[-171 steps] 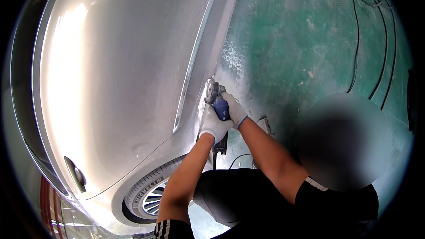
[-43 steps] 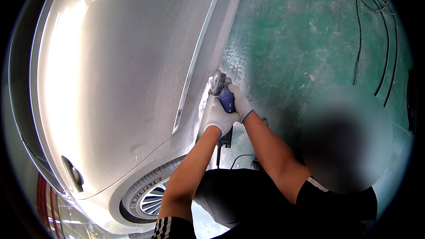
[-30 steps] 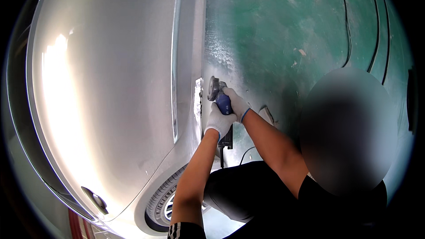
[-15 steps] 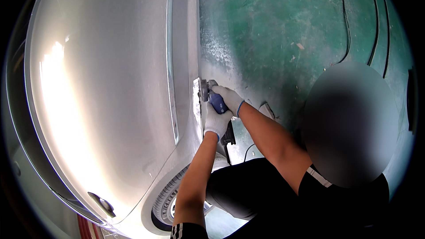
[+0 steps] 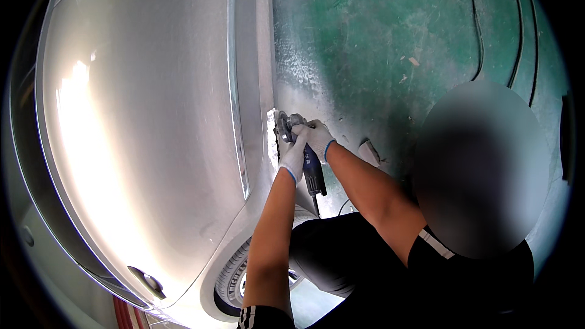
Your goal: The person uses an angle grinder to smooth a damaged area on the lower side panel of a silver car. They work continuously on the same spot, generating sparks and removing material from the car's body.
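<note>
White-gloved hands [image 5: 293, 158], two, grasp one blue-and-black angle grinder [image 5: 312, 169]; left of it stands one silver car [image 5: 158, 122]; right, three black cables [image 5: 521, 31].

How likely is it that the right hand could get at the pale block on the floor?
Probably yes: the pale block lies on the green floor near the right forearm, and nothing visible covers it. However, the right hand is holding the grinder, so that hand may need freeing first.

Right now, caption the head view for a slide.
White-gloved fingers grip a blue-and-black angle grinder beside the rough, whitish patch on a silver car.
</note>
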Demonstrator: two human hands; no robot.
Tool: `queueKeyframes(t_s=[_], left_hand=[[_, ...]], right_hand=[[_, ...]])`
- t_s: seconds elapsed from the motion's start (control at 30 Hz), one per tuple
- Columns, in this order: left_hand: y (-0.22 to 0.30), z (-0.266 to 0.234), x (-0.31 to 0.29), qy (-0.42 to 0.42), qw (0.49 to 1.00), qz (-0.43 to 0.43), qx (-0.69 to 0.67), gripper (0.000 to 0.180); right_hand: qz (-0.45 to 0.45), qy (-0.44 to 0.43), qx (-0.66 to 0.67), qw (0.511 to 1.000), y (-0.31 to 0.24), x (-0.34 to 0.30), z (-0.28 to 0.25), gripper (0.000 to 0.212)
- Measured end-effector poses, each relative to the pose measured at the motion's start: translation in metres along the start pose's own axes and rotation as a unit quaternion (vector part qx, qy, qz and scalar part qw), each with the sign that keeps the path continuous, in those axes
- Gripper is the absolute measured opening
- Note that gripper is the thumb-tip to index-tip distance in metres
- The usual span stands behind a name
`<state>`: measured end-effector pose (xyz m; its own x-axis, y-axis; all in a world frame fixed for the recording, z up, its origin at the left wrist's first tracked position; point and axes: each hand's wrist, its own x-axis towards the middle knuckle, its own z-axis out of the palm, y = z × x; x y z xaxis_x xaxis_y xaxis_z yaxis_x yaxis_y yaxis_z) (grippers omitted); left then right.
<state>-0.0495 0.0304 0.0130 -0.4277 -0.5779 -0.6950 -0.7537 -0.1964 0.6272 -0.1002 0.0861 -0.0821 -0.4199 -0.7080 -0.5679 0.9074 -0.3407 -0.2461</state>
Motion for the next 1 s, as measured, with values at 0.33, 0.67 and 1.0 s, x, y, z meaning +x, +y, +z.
queueKeyframes(t_s=[0.33,0.67,1.0], left_hand=[[0.01,0.011,0.033,0.125,0.991,0.028,0.046,0.063],[0.014,0.027,0.021,0.18,0.982,-0.031,0.047,0.051],[0.02,0.028,0.024,0.133,0.99,0.001,0.038,0.057]], right_hand=[[0.009,-0.02,-0.018,1.0,-0.019,0.007,0.004,0.074],[0.042,0.018,-0.06,0.997,0.006,0.023,0.003,0.073],[0.037,0.008,-0.054,0.998,-0.006,0.025,0.003,0.076]])
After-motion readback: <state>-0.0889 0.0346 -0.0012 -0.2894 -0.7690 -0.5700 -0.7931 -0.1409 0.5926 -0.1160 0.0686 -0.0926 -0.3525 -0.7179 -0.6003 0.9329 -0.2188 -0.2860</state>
